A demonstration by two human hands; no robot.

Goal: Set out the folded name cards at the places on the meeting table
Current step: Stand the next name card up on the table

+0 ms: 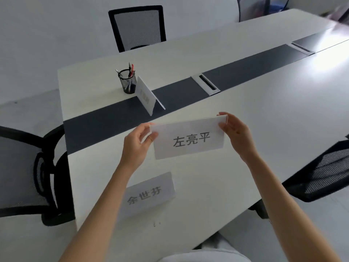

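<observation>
Left hand (138,142) and right hand (235,132) each pinch an end of the white folded paper name card (188,140) (printed face toward camera), held above the white meeting table (264,114).

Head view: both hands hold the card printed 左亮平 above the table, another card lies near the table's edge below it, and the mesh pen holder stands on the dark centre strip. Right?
Not quite. The head view shows the mesh pen holder on the white tabletop beside the dark centre strip, not on it. The rest holds: left hand and right hand hold the 左亮平 card, and the other card lies nearer the edge.
</observation>
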